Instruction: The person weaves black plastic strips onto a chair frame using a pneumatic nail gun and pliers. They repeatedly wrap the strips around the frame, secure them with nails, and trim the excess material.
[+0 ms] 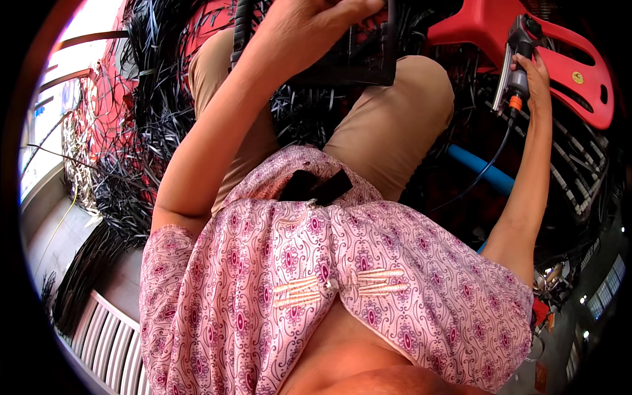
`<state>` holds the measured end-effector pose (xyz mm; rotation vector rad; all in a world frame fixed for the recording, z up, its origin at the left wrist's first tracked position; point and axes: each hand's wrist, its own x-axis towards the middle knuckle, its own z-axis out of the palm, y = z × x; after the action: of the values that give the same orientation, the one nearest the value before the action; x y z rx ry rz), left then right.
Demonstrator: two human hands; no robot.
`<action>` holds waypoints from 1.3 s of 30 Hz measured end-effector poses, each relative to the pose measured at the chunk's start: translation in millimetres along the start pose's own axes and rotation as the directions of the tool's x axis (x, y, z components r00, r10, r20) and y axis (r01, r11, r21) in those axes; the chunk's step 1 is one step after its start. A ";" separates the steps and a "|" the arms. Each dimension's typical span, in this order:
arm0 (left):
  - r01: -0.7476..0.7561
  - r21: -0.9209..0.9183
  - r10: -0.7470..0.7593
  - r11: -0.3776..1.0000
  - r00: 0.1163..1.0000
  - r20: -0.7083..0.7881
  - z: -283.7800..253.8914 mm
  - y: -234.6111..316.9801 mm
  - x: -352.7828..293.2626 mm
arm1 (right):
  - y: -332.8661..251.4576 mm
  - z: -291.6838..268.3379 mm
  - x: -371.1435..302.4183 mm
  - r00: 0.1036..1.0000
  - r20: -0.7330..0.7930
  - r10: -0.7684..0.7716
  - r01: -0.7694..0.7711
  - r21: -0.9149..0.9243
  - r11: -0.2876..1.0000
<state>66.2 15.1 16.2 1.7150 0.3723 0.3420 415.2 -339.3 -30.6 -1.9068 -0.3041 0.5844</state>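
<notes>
Here, right hand [534, 78] fingers clasp a grey tool [517, 69].

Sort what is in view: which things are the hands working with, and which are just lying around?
In hand:
- left hand grips a black woven piece on the lap
- right hand holds a grey corded tool

Lying about:
- red plastic chair
- loose black strips
- blue pipe

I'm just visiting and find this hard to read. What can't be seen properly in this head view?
- Left hand: fingertips cut off by the top edge.
- Black woven piece it grips: mostly hidden behind hand and knees.
- Tool in the right hand: its kind is unclear, part covered by fingers.
- Black strips: bent by the fisheye rim.
</notes>
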 end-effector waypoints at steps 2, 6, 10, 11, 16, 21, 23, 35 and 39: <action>0.178 0.144 -0.193 0.973 0.977 0.093 13.9 13.3 16.8 | 49.3 -15.1 53.6 0.999 -0.051 0.011 -0.018 -0.152 0.988; 0.225 0.114 -0.244 0.968 0.950 0.197 35.3 13.6 25.1 | 127.4 -51.1 149.3 0.910 -0.262 -0.320 -0.021 -0.802 0.598; 0.230 -0.020 -0.220 0.973 0.950 0.223 42.3 12.9 17.5 | 115.9 -48.8 197.4 0.943 -0.270 -0.195 -0.175 -0.900 0.400; 0.197 -0.146 -0.158 0.970 0.957 0.242 44.4 6.0 14.8 | 120.7 -59.0 206.1 0.944 -0.272 -0.185 -0.193 -0.914 0.356; 0.118 -0.401 -0.060 0.908 0.986 0.155 60.7 15.8 -9.1 | 86.4 -45.9 202.8 0.906 -0.405 -0.125 -0.313 -0.837 0.448; -0.005 -0.307 0.019 0.952 0.999 0.043 64.0 22.5 -42.8 | 21.2 29.2 117.3 0.645 -0.426 -0.634 0.084 -0.786 0.613; -0.094 -0.262 0.110 0.961 0.993 0.048 65.9 15.0 -46.0 | 21.4 44.5 73.0 0.610 -0.379 -0.696 0.271 -0.725 0.633; -0.152 -0.323 0.217 0.934 0.960 0.177 55.4 -4.6 -50.2 | 18.2 177.4 -191.2 0.877 -0.340 -0.339 0.393 0.102 0.914; 0.065 -0.545 -0.034 0.836 0.997 0.067 61.7 -6.2 -15.4 | -13.3 218.7 -223.6 0.843 -0.214 -0.493 0.495 -0.048 0.868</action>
<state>78.2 -45.3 -0.8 1.1439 0.2453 0.3246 111.0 -265.3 -29.3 -1.7663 -0.6238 0.0244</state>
